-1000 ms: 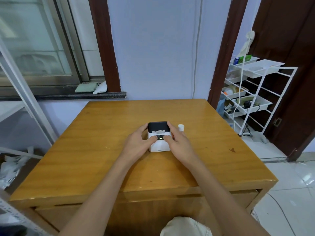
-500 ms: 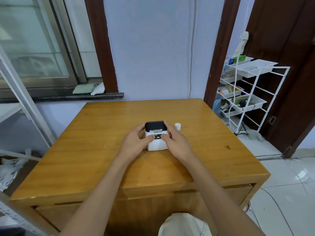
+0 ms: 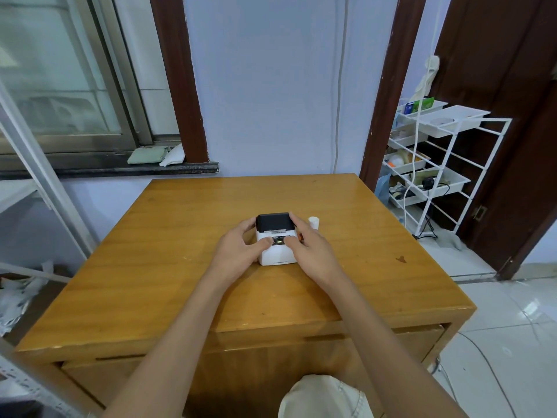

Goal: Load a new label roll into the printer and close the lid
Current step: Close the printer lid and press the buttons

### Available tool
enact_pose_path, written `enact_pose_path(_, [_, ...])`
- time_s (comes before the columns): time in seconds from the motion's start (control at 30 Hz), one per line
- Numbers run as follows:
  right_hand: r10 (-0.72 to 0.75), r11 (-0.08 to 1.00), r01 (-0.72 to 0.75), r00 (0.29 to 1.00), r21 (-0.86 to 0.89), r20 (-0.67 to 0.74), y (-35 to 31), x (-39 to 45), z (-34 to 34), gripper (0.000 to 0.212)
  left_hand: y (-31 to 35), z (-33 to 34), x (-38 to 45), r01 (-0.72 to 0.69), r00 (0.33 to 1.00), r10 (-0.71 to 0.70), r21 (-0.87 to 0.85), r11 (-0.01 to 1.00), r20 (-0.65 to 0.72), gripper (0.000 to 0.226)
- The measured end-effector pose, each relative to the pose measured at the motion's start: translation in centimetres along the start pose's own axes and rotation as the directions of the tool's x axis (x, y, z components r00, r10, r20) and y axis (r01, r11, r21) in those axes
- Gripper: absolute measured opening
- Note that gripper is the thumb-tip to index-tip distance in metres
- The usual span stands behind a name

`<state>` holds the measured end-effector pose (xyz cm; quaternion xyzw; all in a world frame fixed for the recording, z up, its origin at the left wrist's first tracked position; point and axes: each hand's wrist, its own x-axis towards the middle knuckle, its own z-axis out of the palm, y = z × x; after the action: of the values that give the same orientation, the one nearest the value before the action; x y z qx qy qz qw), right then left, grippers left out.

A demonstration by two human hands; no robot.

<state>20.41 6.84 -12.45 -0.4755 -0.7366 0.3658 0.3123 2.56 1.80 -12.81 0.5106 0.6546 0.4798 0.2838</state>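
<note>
The small printer [image 3: 275, 239], at the centre of the frame on the desk [image 3: 180, 267], is clasped by the left hand [image 3: 241, 247] and right hand [image 3: 310, 248], fingers curled against its sides. It is judged light, rigid and smooth, so it is best held low at both flanks. The label roll [image 3: 313, 221], just right of it, is judged light and easily crushed.

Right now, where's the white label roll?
The label roll stands on the wooden table, just right of the printer, beyond the right hand.

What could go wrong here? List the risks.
The lid looks down, with both thumbs near the front buttons: the left hand or right hand might press the wrong spot. The roll stands upright just behind the right hand, so a careless wrist move could topple it.
</note>
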Motion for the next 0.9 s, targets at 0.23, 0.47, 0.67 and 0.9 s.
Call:
enact_pose_path(0.23, [0.003,1.000,-0.003,1.000,0.009,-0.003,0.11,0.12,0.02,0.061,-0.17,0.02,0.16,-0.015,1.000,0.015,-0.023,1.000,0.006,0.080])
enact_pose_path(0.47, [0.002,1.000,-0.002,1.000,0.005,0.001,0.25,0.16,0.02,0.061,-0.32,-0.07,0.14,-0.022,1.000,0.022,-0.021,1.000,0.005,0.078])
enact_pose_path(0.67, [-0.003,1.000,0.003,1.000,0.013,-0.003,0.31,0.29,0.13,0.061,-0.29,-0.01,0.19,-0.024,1.000,0.024,-0.014,1.000,-0.003,0.084])
enact_pose_path(0.9, [0.002,1.000,-0.002,1.000,0.020,-0.003,0.39,0.18,0.15,0.062,-0.01,-0.03,0.03,-0.020,1.000,0.020,0.002,1.000,-0.004,0.081])
